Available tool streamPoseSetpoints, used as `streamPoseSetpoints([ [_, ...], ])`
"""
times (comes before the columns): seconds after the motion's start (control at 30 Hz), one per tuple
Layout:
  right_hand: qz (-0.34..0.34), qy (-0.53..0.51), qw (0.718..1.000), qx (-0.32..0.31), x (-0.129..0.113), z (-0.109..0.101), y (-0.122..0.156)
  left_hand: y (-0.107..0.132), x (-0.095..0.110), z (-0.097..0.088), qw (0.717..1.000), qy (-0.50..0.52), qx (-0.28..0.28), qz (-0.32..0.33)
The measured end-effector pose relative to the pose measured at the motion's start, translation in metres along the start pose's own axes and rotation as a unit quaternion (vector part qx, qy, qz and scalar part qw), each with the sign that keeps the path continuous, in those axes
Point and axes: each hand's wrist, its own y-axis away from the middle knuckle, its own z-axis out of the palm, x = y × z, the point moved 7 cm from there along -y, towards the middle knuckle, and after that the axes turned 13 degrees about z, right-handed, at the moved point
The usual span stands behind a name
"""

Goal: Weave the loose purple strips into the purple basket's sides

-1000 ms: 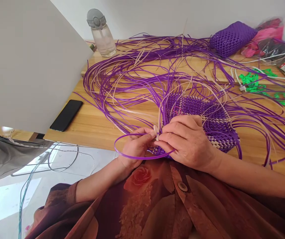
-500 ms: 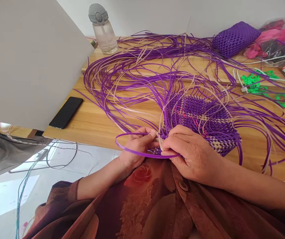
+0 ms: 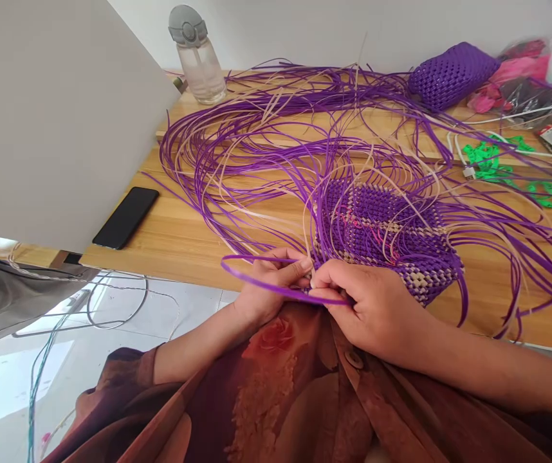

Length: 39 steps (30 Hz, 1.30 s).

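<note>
A half-woven purple and cream mat [image 3: 386, 228] lies at the near edge of the wooden table [image 3: 184, 238], with long purple and cream strips [image 3: 266, 141] fanning out from it. My left hand [image 3: 269, 283] pinches at the mat's near corner, and a purple strip loop [image 3: 257, 280] curls around it. My right hand [image 3: 367, 305] is closed in a pinch right beside it, fingertips touching the same corner. What exactly sits between the fingertips is too small to make out.
A black phone [image 3: 126, 217] lies at the table's left edge under a grey panel [image 3: 54, 116]. A clear water bottle [image 3: 197, 56] stands at the back. A finished purple woven pouch [image 3: 452, 74], pink bags, white cables and green clips [image 3: 491, 161] crowd the back right.
Both hands have slid down toward me along the mat's near corner, uncovering more of the weave. The cream strip end once held upright between the fingers no longer shows.
</note>
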Motion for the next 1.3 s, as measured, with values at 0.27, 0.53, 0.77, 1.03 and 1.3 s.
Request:
streamPoseSetpoints([
  [0.27,0.109,-0.043,0.984,-0.137,0.003,-0.002,-0.009,-0.006,-0.003,0.001,1.0,0.021,-0.016,0.016],
  [0.53,0.129,-0.003,0.989,-0.067,0.017,-0.032,-0.057,-0.007,-0.002,-0.003,0.999,0.013,-0.029,0.044],
  [0.77,0.134,0.008,0.985,-0.107,0.027,-0.02,-0.083,-0.006,-0.001,-0.005,0.998,-0.01,-0.037,0.056],
  [1.03,0.109,0.025,0.989,-0.096,0.023,-0.017,-0.072,-0.007,0.0,-0.007,0.999,-0.023,-0.008,0.047],
  [1.3,0.059,0.047,0.961,0.265,0.045,-0.087,-0.119,-0.002,0.0,-0.008,0.997,-0.051,-0.027,0.041],
])
